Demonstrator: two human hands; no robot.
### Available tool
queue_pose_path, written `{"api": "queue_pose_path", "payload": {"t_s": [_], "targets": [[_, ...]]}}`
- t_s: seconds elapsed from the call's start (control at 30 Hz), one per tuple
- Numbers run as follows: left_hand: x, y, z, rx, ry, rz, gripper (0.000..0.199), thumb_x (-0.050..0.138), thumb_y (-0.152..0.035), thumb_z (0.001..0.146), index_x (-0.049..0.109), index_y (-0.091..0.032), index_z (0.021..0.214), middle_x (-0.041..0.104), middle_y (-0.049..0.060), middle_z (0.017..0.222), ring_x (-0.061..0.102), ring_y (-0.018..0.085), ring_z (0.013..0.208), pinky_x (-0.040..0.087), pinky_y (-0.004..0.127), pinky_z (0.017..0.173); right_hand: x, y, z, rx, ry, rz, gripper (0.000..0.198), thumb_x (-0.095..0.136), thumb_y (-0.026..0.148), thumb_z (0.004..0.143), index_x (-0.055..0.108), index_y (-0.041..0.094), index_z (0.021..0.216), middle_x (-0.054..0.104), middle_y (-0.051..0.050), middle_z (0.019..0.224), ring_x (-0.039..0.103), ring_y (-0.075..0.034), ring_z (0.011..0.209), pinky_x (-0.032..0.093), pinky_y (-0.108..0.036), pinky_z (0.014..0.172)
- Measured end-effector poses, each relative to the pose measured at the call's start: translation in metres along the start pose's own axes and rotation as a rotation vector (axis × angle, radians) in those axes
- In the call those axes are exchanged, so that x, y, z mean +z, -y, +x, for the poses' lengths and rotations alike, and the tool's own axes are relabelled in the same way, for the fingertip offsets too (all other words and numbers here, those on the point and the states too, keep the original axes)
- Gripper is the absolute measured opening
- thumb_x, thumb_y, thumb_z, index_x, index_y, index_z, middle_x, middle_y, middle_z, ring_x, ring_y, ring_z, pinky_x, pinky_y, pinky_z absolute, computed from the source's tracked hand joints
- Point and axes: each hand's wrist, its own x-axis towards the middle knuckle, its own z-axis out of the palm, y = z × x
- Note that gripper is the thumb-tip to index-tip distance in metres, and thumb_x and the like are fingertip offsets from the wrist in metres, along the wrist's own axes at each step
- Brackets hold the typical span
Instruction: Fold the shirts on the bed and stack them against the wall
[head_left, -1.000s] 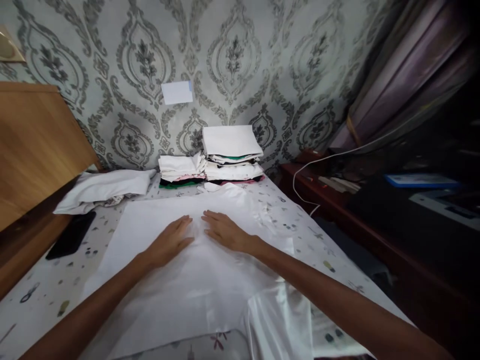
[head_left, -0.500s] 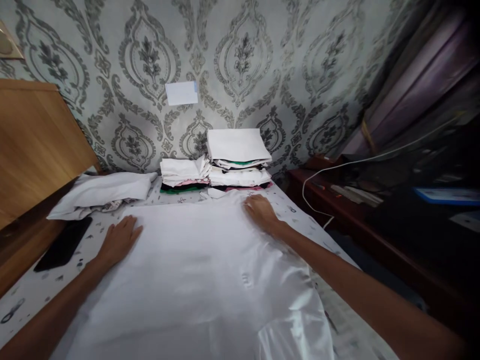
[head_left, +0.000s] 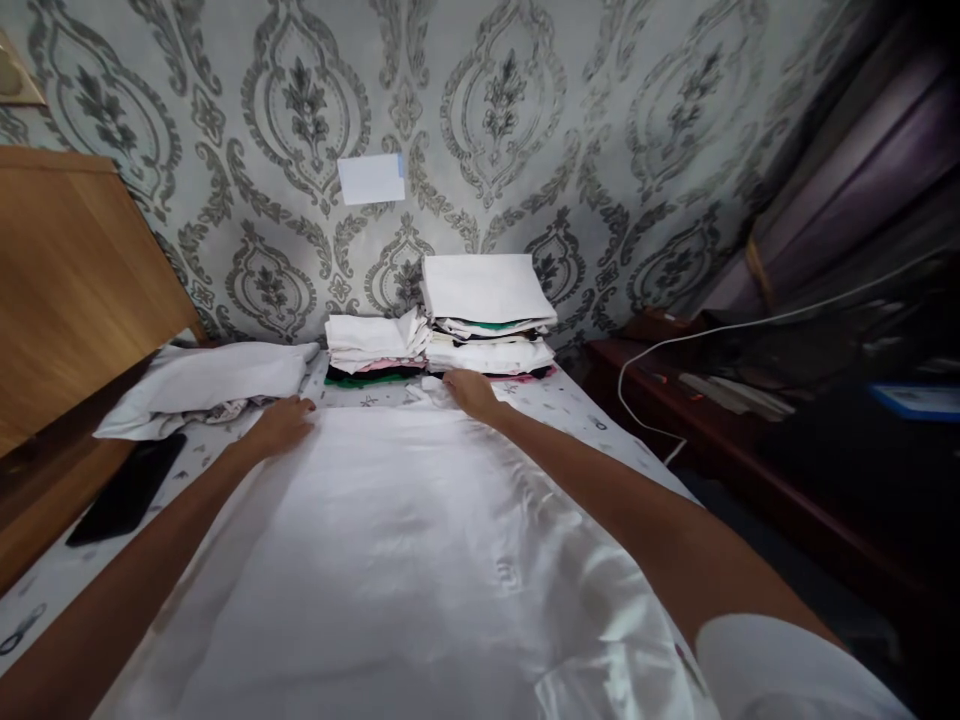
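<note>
A white, slightly shiny garment lies spread over the bed in front of me, with wrinkles and loose folds along its right side. At its far left corner, my left hand has its fingers pinched on the cloth edge. My right hand is closed on the far edge, beside a small crumpled white piece of cloth. The fingertips of the right hand are partly hidden.
Folded clothes stand in stacks against the patterned wall. A white folded cloth and a black phone lie at left, by a wooden panel. A white cable hangs over the dark red furniture at right.
My left hand has moved forward and right to the garment's far corner, its fingers now closing on it. My right hand has slid left along the far edge and closed.
</note>
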Motion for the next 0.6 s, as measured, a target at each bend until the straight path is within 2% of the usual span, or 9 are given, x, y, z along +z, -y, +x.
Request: {"api": "queue_pose_path", "payload": {"t_s": [0.13, 0.27, 0.33, 0.43, 0.5, 0.6], "targets": [[-0.011, 0.003, -0.006, 0.04, -0.048, 0.077, 0.031, 0.042, -0.023, 0.086, 0.066, -0.016, 0.105, 0.065, 0.013, 0.108, 0.063, 0.028, 0.105, 0.047, 0.036, 0.089, -0.014, -0.004, 0.003, 0.109, -0.13, 0.265, 0.02, 0.042, 0.014, 0.094, 0.062, 0.016, 0.094, 0.074, -0.007, 0.083, 0.072, -0.019, 0.075, 0.054, -0.028, 0.071], [-0.02, 0.004, -0.029, 0.107, -0.171, 0.119, 0.027, 0.04, -0.022, 0.086, 0.064, -0.016, 0.095, 0.067, 0.014, 0.1, 0.064, 0.029, 0.097, 0.047, 0.038, 0.084, -0.037, -0.011, -0.018, 0.136, -0.25, 0.496, 0.01, 0.047, 0.021, 0.091, 0.054, 0.02, 0.083, 0.072, -0.003, 0.079, 0.072, -0.016, 0.073, 0.056, -0.026, 0.066], [-0.02, 0.005, -0.046, 0.157, -0.217, 0.114, 0.026, 0.038, -0.023, 0.087, 0.063, -0.017, 0.093, 0.068, 0.013, 0.097, 0.064, 0.028, 0.094, 0.046, 0.041, 0.088, -0.047, -0.017, -0.046, 0.108, -0.289, 0.661, 0.013, 0.055, 0.029, 0.087, 0.05, 0.022, 0.078, 0.068, -0.001, 0.075, 0.071, -0.018, 0.074, 0.056, -0.028, 0.067], [-0.011, 0.006, -0.076, 0.202, -0.262, 0.106, 0.029, 0.033, -0.023, 0.09, 0.062, -0.02, 0.09, 0.071, 0.01, 0.095, 0.065, 0.027, 0.092, 0.041, 0.047, 0.099, -0.054, -0.026, -0.106, 0.033, -0.275, 0.906, 0.023, 0.067, 0.036, 0.077, 0.048, 0.023, 0.075, 0.062, 0.002, 0.071, 0.068, -0.018, 0.073, 0.054, -0.03, 0.069], [-0.003, 0.007, -0.094, 0.222, -0.268, 0.113, 0.034, 0.029, -0.023, 0.092, 0.063, -0.02, 0.093, 0.071, 0.01, 0.099, 0.065, 0.027, 0.095, 0.037, 0.051, 0.105, -0.054, -0.029, -0.149, -0.008, -0.209, 0.876, 0.019, 0.067, 0.034, 0.075, 0.051, 0.022, 0.075, 0.061, 0.002, 0.073, 0.064, -0.017, 0.073, 0.051, -0.031, 0.072], [0.007, 0.006, -0.111, 0.231, -0.255, 0.149, 0.04, 0.026, -0.021, 0.093, 0.065, -0.019, 0.101, 0.072, 0.012, 0.106, 0.065, 0.028, 0.102, 0.035, 0.053, 0.108, -0.05, -0.026, -0.197, -0.03, -0.044, 0.689, 0.006, 0.061, 0.026, 0.077, 0.057, 0.021, 0.076, 0.06, 0.001, 0.075, 0.058, -0.016, 0.072, 0.047, -0.03, 0.071]]}}
